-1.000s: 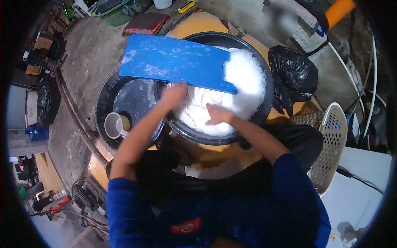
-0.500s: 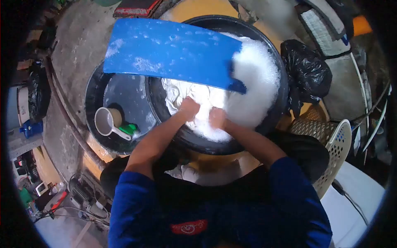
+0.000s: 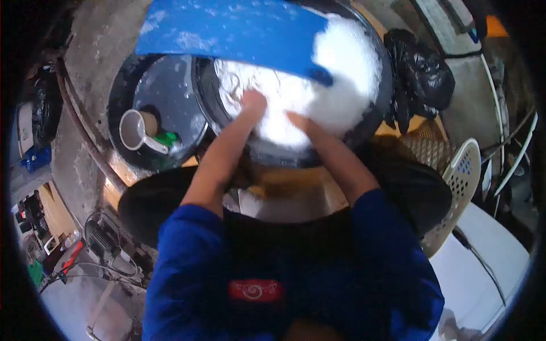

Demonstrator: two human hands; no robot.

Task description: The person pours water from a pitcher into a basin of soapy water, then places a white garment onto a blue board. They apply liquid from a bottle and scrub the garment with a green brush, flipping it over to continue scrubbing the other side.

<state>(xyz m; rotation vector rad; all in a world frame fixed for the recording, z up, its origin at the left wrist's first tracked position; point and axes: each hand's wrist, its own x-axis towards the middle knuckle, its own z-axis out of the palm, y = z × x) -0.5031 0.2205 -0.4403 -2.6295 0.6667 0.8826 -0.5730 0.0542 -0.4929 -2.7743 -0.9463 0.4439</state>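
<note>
The left hand (image 3: 254, 102) and right hand (image 3: 298, 120) are on soapy white cloth (image 3: 277, 94) in the black tub (image 3: 284, 158); I can't tell if they pinch it. A blue board (image 3: 230, 31) is at twelve o'clock.

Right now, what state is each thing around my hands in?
White fabric cloth: rumpled, sudsy
Left bare hand: curled on the cloth, grip unclear
Right bare hand: on the cloth, fingertips hidden
Large round black tub: holding white foam
Blue plastic board: foam-flecked, spanning over the tub
Smaller round black tub: holding pale plastic dipper
Black plastic bag: crumpled
</note>
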